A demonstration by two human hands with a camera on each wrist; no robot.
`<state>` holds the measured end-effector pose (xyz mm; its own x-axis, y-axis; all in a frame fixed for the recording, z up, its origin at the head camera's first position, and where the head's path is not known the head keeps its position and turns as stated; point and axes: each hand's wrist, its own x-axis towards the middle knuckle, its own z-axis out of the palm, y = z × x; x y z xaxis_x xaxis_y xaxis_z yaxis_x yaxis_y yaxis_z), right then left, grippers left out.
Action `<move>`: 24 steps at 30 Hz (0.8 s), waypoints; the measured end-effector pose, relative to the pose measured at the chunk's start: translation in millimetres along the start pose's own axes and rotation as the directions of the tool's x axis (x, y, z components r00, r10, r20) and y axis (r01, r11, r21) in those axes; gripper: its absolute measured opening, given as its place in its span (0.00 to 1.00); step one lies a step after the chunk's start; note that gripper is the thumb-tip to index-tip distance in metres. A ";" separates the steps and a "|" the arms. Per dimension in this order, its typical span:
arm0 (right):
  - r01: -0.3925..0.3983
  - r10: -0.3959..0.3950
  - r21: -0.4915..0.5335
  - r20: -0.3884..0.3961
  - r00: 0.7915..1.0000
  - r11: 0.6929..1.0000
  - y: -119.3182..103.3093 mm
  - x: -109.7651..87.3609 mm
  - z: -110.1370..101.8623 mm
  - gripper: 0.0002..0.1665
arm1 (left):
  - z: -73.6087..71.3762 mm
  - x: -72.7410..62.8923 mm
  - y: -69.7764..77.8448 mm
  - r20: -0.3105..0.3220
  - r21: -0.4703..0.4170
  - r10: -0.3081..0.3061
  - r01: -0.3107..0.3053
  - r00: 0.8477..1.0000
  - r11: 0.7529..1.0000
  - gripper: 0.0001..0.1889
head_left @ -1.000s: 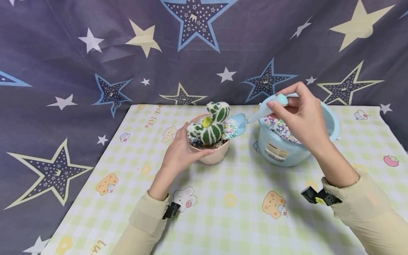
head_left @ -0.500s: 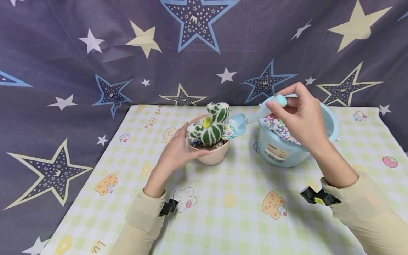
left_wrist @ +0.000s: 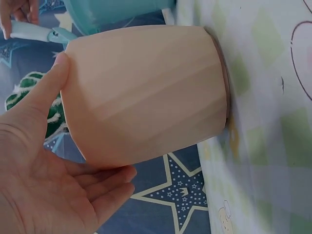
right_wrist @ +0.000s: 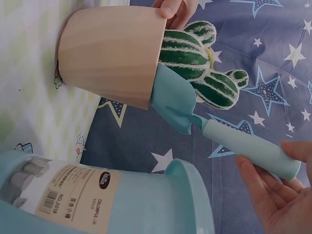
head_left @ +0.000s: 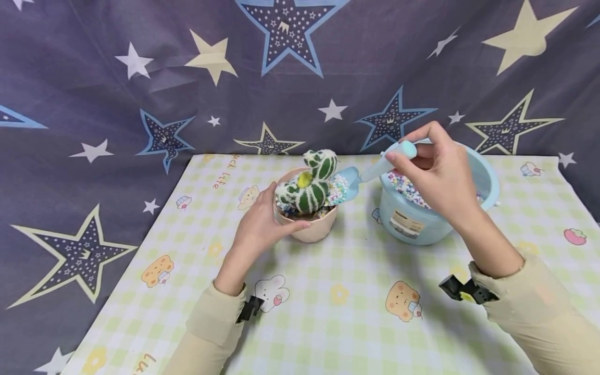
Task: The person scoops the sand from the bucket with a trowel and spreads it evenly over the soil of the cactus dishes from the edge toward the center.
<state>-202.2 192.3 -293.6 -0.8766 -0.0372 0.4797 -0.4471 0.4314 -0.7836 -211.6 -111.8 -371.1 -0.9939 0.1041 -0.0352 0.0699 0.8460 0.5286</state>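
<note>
Blue trowel (head_left: 374, 170) slants — right hand (head_left: 442, 179) pinches it.

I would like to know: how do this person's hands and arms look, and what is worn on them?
The left hand and right hand are bare, without gloves. The left sleeve and right sleeve are plain beige, reaching the wrists. Each wrist carries a small black device, left and right; the right one shows a yellow mark.

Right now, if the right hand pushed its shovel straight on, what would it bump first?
Probably the cactus: the right hand points the shovel at it from the rim of the pot, but the gap is hard to judge.
</note>
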 end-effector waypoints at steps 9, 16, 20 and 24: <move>0.017 -0.017 -0.036 0.001 1.000 0.999 -1.7 0.0 2.2 0.16 | -5.2 0.5 -2.9 0.055 -0.033 0.024 -0.022 0.998 0.999 0.66; 0.038 -0.038 -0.040 -0.007 0.999 0.999 -2.6 -0.1 2.0 0.17 | -9.3 2.7 -2.6 0.073 -0.024 0.028 -0.026 0.997 0.999 0.65; 0.046 -0.046 -0.045 -0.014 0.999 0.998 -4.1 -0.5 1.9 0.18 | -8.7 2.7 -1.9 0.062 -0.014 0.020 -0.019 0.998 1.000 0.65; 0.052 -0.053 -0.050 -0.021 0.998 0.997 -5.2 -0.9 1.7 0.18 | -8.5 1.8 -1.4 0.050 -0.005 0.013 -0.013 0.999 1.000 0.65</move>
<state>-199.4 188.6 -290.6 -0.8477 -0.0414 0.5289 -0.4827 0.4736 -0.7367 -214.2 -117.2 -364.7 -0.9874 0.1417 -0.0708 0.0825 0.8417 0.5336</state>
